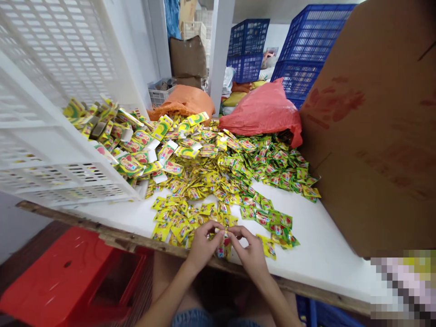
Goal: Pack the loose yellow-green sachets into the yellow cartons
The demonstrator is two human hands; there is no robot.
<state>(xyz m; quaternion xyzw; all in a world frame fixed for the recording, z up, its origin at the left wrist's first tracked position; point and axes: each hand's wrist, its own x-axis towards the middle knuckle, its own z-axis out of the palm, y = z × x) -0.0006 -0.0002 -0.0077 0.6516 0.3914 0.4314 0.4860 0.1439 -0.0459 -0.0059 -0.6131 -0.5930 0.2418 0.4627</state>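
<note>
Both my hands meet at the table's front edge around a small printed carton (224, 249) with a red and green picture. My left hand (205, 245) pinches its top end from the left, fingertips curled over it. From the right, the thumb and fingers of my right hand (248, 250) close on the same end. Whether its flap is open or closed cannot be made out. Yellow sachets (180, 225) lie just left of my hands, and green sachets (277, 222) lie to the right. More sachets are heaped behind.
A tipped white crate (102, 159) spills flat-sided cartons (131, 164) on the left. An orange sack (185, 100) and a red sack (262, 111) lie behind the heap. A large cardboard box (368, 136) walls the right side. A red stool (64, 272) stands below left.
</note>
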